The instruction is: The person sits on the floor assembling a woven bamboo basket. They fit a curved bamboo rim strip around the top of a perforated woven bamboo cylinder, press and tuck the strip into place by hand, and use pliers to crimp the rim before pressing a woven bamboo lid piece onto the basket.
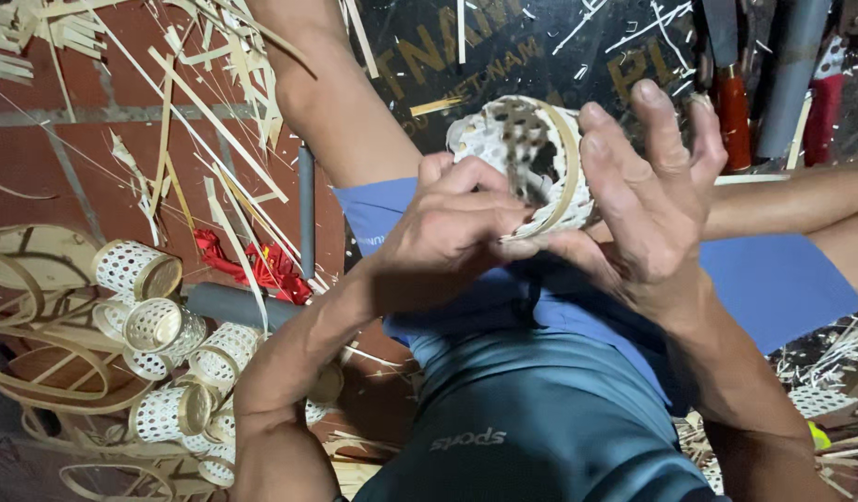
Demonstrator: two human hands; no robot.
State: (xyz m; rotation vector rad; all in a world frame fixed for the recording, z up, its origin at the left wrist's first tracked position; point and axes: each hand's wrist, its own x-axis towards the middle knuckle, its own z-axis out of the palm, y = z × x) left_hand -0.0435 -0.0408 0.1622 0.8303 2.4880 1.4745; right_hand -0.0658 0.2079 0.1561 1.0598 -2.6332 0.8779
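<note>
Both the left hand (447, 228) and the right hand (647, 200) grasped the small woven bamboo basket (526, 163) by its rim; it looked light, springy and easily crushed.

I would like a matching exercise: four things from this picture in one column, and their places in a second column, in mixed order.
1. small woven basket
2. pile of finished baskets
3. red cloth
4. red-handled tool

a. top right, on the dark mat
b. lower left, on the floor
c. between both hands
d. on the brick floor, beside a grey tube

Pairs: 1-c, 2-b, 3-d, 4-a
</note>
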